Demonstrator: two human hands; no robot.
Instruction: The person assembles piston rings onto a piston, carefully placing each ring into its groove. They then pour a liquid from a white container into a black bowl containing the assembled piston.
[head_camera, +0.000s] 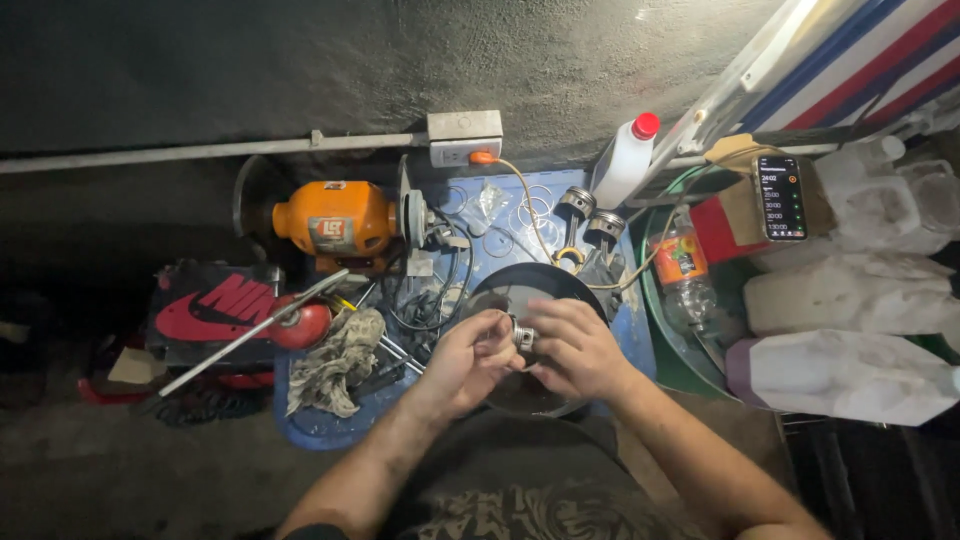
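Over at the far left of the bench I see an orange grinder (335, 226), with a rag (335, 362) lying nearer. My left hand (462, 362) comes next, fingers curled together around the left side of a small metal part (524, 337). That part sits between both hands, above a dark pan (540, 283), touching both sets of fingertips. Its long axis I cannot tell, it is too small. My right hand (575, 348) closes on it from the right, thumb and fingers pinched. Both hands look equally near it. Two pistons (590, 215) stand farther back, and a phone (781, 197) leans at the far right.
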